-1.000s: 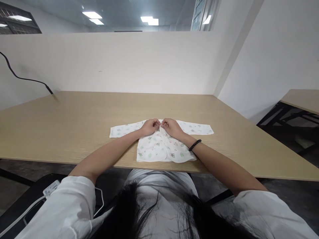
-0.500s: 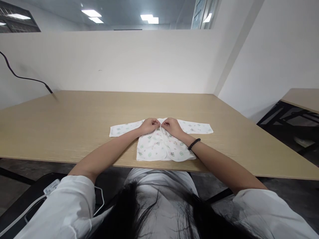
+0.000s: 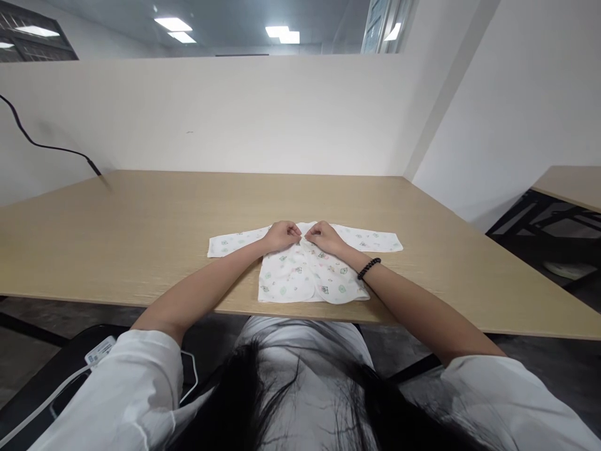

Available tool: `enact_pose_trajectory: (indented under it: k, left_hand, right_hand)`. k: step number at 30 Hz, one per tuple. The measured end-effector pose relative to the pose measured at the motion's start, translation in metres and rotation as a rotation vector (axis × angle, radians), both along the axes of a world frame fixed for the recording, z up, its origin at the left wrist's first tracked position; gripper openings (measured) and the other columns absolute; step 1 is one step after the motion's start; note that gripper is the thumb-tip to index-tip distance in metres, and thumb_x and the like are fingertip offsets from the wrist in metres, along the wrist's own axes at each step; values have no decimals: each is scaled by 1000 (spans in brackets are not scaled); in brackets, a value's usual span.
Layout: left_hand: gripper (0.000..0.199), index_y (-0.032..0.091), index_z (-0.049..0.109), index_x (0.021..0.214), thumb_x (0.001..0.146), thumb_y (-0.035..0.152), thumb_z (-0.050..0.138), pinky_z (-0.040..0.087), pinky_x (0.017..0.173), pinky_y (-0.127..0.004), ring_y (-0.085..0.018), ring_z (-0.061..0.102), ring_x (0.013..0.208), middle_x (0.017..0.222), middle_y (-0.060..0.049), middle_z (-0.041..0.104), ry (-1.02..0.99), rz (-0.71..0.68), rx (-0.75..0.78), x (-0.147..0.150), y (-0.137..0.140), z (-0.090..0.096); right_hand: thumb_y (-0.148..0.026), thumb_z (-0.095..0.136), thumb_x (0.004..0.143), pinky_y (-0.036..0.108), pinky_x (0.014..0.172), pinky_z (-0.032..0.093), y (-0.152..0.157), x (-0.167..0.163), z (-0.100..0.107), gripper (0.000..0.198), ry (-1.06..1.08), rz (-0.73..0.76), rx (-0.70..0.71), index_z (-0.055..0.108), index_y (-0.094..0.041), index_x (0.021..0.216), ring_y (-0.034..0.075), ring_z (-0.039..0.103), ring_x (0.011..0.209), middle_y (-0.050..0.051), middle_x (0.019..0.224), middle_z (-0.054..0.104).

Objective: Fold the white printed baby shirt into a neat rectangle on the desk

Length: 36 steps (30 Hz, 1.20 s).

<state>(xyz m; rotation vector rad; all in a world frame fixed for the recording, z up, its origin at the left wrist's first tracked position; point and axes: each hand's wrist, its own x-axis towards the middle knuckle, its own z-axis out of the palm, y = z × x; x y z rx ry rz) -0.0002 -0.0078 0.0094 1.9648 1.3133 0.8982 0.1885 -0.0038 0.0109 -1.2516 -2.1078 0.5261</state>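
Observation:
A small white baby shirt (image 3: 287,275) with a green and pink print lies spread on the wooden table (image 3: 188,207), close to the front edge. Its two sleeves stretch out to the left and right, and its front panels meet near the middle. My left hand (image 3: 283,236) pinches the cloth at the left side of the front opening, just below the neckline. Opposite it, my right hand (image 3: 323,237) pinches the right side. The fingertips are close together, with a narrow gap between the hands. Whatever small fastening lies under the fingers is hidden.
A white partition (image 3: 263,119) rises behind the table. At the far left a black cable (image 3: 51,147) runs down to the tabletop. Another table (image 3: 575,188) stands at the right. A white cable with a label (image 3: 99,351) hangs by a black chair at lower left.
My hands have drawn very slightly apart at the shirt's neckline, both still pinching. The shirt lies in the same place, and the view has shifted a little.

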Motion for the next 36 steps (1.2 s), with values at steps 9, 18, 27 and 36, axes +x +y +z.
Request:
enact_pose_trajectory:
  k: [9, 18, 27, 36]
  left_hand:
    - [10, 19, 71, 83, 76, 23, 66, 47, 69, -27, -15, 61, 68, 73, -1, 68, 119, -13, 97, 1, -8, 3]
    - [14, 18, 70, 80, 72, 29, 66, 41, 62, -26, -15, 56, 64, 67, 0, 63, 195, -54, 126, -5, -10, 11]
    - [6, 18, 65, 65, 64, 23, 65, 37, 55, -25, -13, 51, 57, 60, 2, 59, 213, -180, 50, 1, -33, 26]
    - [16, 17, 69, 69, 69, 33, 70, 33, 51, -23, -9, 44, 51, 54, 4, 53, 147, -233, -58, 5, -35, 26]
  right_hand:
    - [-24, 68, 80, 28, 72, 45, -5, 1, 3, 14, -33, -56, 3, 69, -16, 69, 20, 64, 83, 8, 83, 72]
    - [-48, 78, 68, 26, 64, 39, -38, 3, 25, 33, -202, 9, -48, 65, -19, 76, 19, 59, 77, 6, 86, 67]
    - [-28, 65, 71, 25, 56, 35, -39, 5, 32, 11, -211, 26, -219, 63, -17, 71, 15, 55, 64, 3, 69, 66]
    - [-20, 61, 68, 23, 46, 30, -33, 20, 39, 11, -85, 144, -378, 69, -16, 74, 10, 44, 48, -3, 54, 57]
